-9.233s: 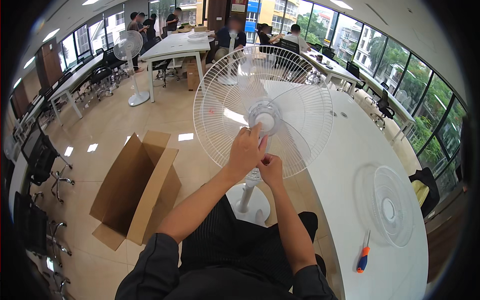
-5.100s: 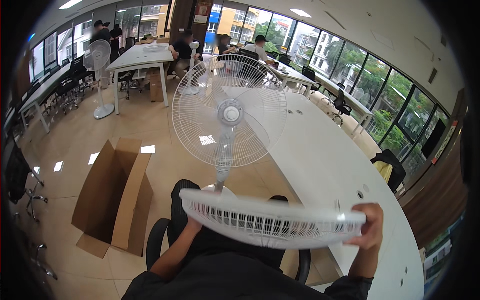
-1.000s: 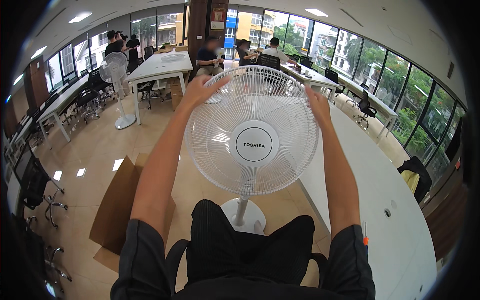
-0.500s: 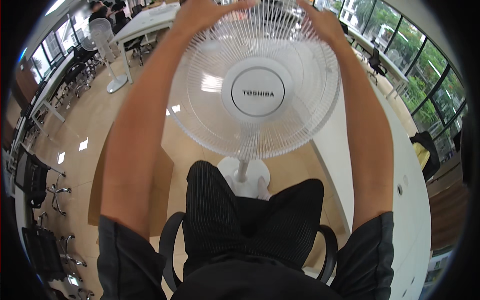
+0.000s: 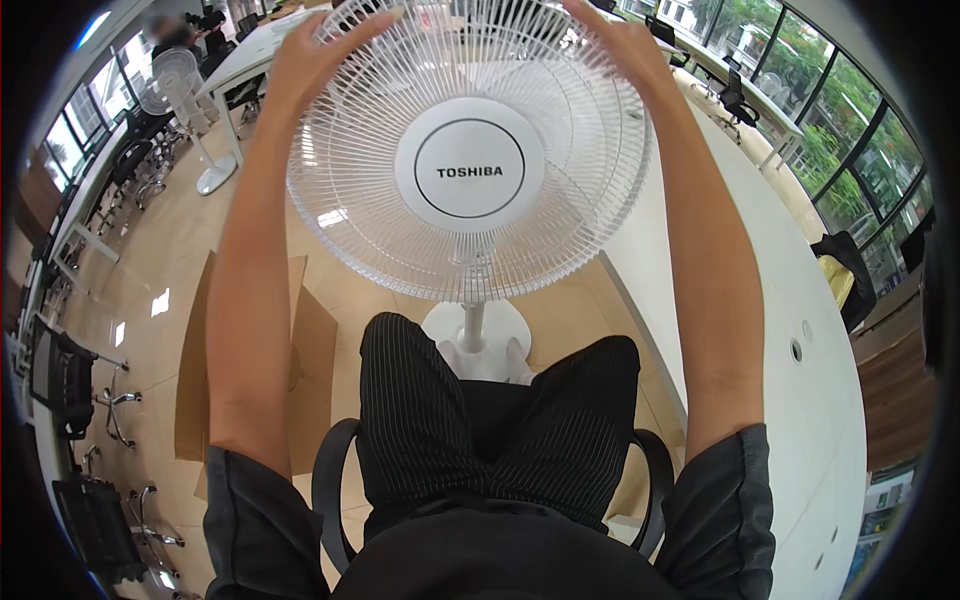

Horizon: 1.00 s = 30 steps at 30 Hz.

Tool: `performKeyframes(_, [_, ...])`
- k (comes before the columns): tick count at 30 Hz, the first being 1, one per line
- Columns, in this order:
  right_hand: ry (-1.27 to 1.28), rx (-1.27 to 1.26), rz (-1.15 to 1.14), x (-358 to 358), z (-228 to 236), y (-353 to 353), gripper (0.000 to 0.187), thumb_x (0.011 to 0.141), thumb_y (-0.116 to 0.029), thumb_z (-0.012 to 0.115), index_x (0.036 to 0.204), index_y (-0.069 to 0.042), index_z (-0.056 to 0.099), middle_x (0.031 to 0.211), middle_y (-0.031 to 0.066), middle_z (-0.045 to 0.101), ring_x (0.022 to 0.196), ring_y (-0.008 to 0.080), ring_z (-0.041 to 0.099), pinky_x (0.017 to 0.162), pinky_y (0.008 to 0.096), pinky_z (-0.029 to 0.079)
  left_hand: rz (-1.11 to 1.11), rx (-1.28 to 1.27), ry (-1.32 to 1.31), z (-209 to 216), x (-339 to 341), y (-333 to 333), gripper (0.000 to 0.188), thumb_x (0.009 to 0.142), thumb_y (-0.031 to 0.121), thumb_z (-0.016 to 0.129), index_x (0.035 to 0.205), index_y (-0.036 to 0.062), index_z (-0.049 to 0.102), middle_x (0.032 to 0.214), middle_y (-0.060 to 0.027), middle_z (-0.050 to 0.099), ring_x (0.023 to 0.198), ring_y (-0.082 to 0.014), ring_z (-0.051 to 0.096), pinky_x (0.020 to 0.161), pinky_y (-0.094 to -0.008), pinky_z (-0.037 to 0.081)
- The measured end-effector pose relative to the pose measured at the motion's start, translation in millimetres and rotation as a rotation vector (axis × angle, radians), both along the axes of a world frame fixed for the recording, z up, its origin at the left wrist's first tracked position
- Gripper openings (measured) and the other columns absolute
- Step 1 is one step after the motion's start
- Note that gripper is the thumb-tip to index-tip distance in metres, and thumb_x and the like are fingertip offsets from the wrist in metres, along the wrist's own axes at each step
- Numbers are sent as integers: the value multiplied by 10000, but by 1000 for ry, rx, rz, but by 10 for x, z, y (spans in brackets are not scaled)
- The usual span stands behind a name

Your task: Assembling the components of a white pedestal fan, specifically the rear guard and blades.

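Observation:
A white pedestal fan [image 5: 470,168] stands upright before me, its round wire guard facing me. My left hand [image 5: 318,58] is at the guard's upper left rim, with the thumb stretched over the front wires. At the upper right rim is my right hand [image 5: 628,48], its fingers partly hidden around the edge. Both hands grip the guard from its two sides. Below, a short white pole joins the round fan base [image 5: 510,325], which rests on the floor between my feet.
An open cardboard box [image 5: 315,350] stands on the floor to my left. A long white table [image 5: 800,430] runs along my right side. Another white fan [image 5: 215,175], white desks and black chairs [image 5: 75,370] are farther left. A person [image 5: 170,40] is in the far left background.
In the picture, the fan head and both hands have shifted left. The guard's wires look sharper now, and more of the cardboard box shows. Both hands stay at the guard's rim.

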State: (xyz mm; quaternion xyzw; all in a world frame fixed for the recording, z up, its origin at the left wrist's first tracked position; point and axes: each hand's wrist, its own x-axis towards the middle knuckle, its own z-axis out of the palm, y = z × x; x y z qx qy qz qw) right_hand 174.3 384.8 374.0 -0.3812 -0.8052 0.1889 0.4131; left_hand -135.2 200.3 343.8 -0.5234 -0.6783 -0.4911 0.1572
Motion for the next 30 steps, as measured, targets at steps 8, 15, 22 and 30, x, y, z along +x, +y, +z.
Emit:
performKeyframes(8, [249, -206, -44, 437, -381, -95, 834, 657, -772, 683, 906, 24, 704, 735, 101, 670, 617, 171, 639, 577, 284, 474, -189, 117, -713, -799, -26, -499, 659, 781, 576, 743, 1003, -43, 703, 826, -55, 672, 724, -116, 619, 652, -252, 478])
performKeyframes(15, [533, -394, -4, 611, -938, -278, 684, 823, -670, 625, 828, 11, 688, 692, 75, 648, 597, 148, 612, 550, 289, 457, -244, 201, -792, -1078, 3, -592, 529, 790, 493, 771, 867, -27, 711, 746, -48, 658, 625, -105, 590, 569, -258, 452])
performKeyframes(22, [567, -258, -81, 626, -975, -224, 670, 839, -633, 642, 676, 17, 663, 637, 77, 636, 561, 140, 584, 544, 290, 453, -208, 289, -748, -1124, 7, -567, 483, 792, 462, 784, 785, -15, 712, 677, -23, 631, 597, -89, 565, 553, -253, 432])
performKeyframes(30, [844, -439, 53, 664, -1542, -511, 646, 927, -598, 546, 914, 35, 676, 838, 85, 671, 755, 163, 620, 702, 298, 488, -249, 493, -827, -1438, 167, -606, 450, 840, 405, 760, 948, -26, 688, 823, -54, 657, 642, -98, 572, 572, -255, 448])
